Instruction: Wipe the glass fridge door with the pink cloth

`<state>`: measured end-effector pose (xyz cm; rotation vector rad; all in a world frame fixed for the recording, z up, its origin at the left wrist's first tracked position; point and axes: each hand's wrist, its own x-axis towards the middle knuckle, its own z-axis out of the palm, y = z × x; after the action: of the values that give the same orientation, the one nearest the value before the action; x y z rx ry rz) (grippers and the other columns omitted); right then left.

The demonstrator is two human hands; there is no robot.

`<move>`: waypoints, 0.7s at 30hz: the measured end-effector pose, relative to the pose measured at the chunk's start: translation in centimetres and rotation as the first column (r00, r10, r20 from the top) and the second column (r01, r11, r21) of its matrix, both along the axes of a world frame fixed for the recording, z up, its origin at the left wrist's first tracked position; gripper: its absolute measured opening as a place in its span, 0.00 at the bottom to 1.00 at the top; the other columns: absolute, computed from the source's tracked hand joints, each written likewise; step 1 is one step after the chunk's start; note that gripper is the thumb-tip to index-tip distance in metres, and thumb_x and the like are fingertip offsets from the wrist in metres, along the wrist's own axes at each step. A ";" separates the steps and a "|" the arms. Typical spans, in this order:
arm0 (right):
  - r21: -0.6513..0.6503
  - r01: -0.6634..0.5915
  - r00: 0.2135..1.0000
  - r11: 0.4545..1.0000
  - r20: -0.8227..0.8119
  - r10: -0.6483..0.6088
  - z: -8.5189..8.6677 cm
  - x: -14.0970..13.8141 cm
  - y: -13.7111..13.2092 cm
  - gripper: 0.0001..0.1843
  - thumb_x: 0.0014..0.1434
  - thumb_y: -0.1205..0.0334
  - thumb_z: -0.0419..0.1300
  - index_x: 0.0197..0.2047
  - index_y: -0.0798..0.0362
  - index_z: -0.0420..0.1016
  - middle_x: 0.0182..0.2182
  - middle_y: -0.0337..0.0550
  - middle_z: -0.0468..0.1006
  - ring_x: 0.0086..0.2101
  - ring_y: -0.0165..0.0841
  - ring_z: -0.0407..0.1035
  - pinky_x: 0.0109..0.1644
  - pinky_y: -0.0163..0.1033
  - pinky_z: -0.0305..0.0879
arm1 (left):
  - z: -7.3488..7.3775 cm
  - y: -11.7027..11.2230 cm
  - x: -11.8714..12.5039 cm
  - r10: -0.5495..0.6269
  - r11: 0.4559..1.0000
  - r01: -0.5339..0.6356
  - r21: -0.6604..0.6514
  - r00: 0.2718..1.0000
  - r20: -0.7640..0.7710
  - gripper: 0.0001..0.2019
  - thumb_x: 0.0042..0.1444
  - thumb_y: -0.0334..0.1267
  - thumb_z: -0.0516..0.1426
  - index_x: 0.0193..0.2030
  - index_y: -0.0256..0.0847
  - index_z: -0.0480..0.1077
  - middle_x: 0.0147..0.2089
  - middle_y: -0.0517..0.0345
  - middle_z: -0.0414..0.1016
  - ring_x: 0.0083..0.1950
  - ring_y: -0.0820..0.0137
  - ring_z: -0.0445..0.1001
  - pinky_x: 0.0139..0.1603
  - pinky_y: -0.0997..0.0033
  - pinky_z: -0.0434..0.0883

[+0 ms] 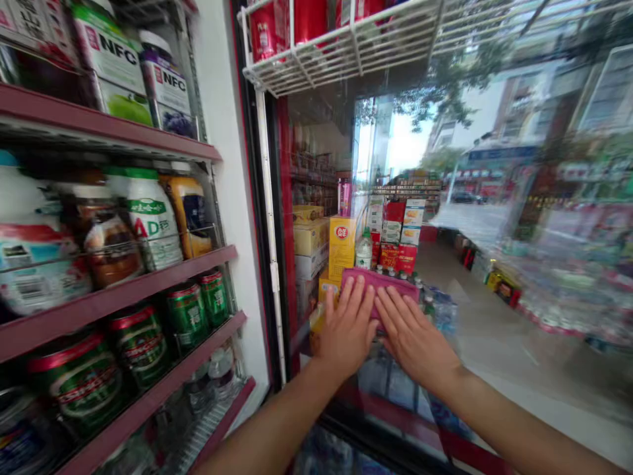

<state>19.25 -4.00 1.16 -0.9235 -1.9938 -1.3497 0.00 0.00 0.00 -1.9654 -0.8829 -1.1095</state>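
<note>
Fingers first: all of ours are stretched out flat and slightly fanned, gripping nothing, just pressing. Under the fingertips sits a pink cloth (380,285), spread against the glass of the open fridge door (494,264). Our left hand (349,330) lies palm-down with its fingertips on the cloth's left half; our right hand (413,336) lies right beside it, fingers angled up and left onto the cloth's right half. The two hands nearly touch at the thumbs.

Out from there, both bare forearms run down to the bottom of the view. Through and in the glass we see stacked yellow boxes (341,247), red cartons and bottle tops, mixed with a street reflection. Above, a white wire rack (356,53) holds red cans. To the left the fridge shelves stand open: green cans (188,313) low down, white bottles (151,218) on the shelf above, NFC juice bottles (116,63) at the top.
</note>
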 end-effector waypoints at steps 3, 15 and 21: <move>-0.005 0.029 0.999 1.000 -0.024 -0.029 -1.3 2.6 -1.5 0.37 0.82 0.54 0.37 0.71 0.75 0.72 0.81 0.60 0.46 0.81 0.49 0.36 0.85 0.54 0.32 | -0.9 -1.0 3.1 -0.017 1.000 0.017 0.015 1.000 0.008 0.33 0.75 0.52 0.56 0.81 0.40 0.61 0.87 0.54 0.38 0.88 0.60 0.39 0.86 0.41 0.32; 0.025 -0.023 0.998 0.999 -0.062 0.024 -2.1 -5.3 3.0 0.33 0.78 0.61 0.43 0.72 0.77 0.70 0.80 0.65 0.46 0.81 0.54 0.34 0.85 0.57 0.31 | -1.4 2.2 -3.2 0.086 0.994 -0.087 0.062 0.996 0.022 0.33 0.75 0.48 0.54 0.80 0.32 0.60 0.86 0.44 0.43 0.88 0.56 0.38 0.86 0.40 0.35; 0.045 -0.117 0.992 0.992 -0.037 0.119 -1.5 -12.3 7.2 0.35 0.70 0.69 0.44 0.75 0.79 0.65 0.79 0.66 0.51 0.80 0.55 0.37 0.85 0.57 0.31 | -1.2 3.8 -9.4 0.246 0.968 -0.247 0.050 0.969 0.028 0.33 0.73 0.38 0.53 0.81 0.24 0.55 0.85 0.34 0.47 0.87 0.53 0.41 0.85 0.41 0.38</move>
<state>6.98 3.25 -0.32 -0.7936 -1.9506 -1.2935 -9.39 3.82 -1.15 -1.7478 -1.0663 -1.0000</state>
